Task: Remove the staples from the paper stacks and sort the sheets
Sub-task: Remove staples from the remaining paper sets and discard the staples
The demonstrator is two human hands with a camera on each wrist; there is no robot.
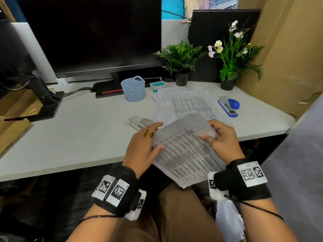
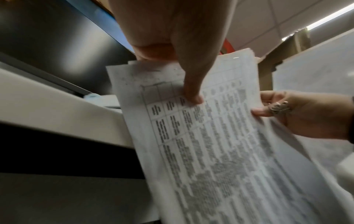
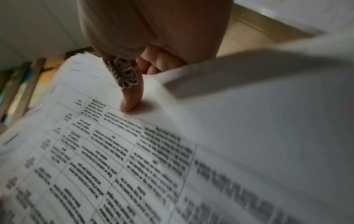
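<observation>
Above the near edge of a white desk (image 1: 78,137), a person held a stack (image 1: 185,154) of printed sheets in both hands, tilted over the lap. The left hand (image 1: 141,145) gripped the stack's left edge, thumb pressed on the top sheet and fingers curled behind. The right hand (image 1: 222,138) pinched the upper right corner, thumb on top, with a page lifted and bent back there. Loose sheets (image 1: 188,102) lay spread on the desk just beyond the hands. A blue stapler (image 1: 229,106) sat to their right, a white stapler (image 1: 138,122) just beside the left hand, and a blue basket (image 1: 133,89) and a small box (image 1: 157,85) stood farther back, before a dark monitor (image 1: 90,35) and two potted plants (image 1: 181,60).
</observation>
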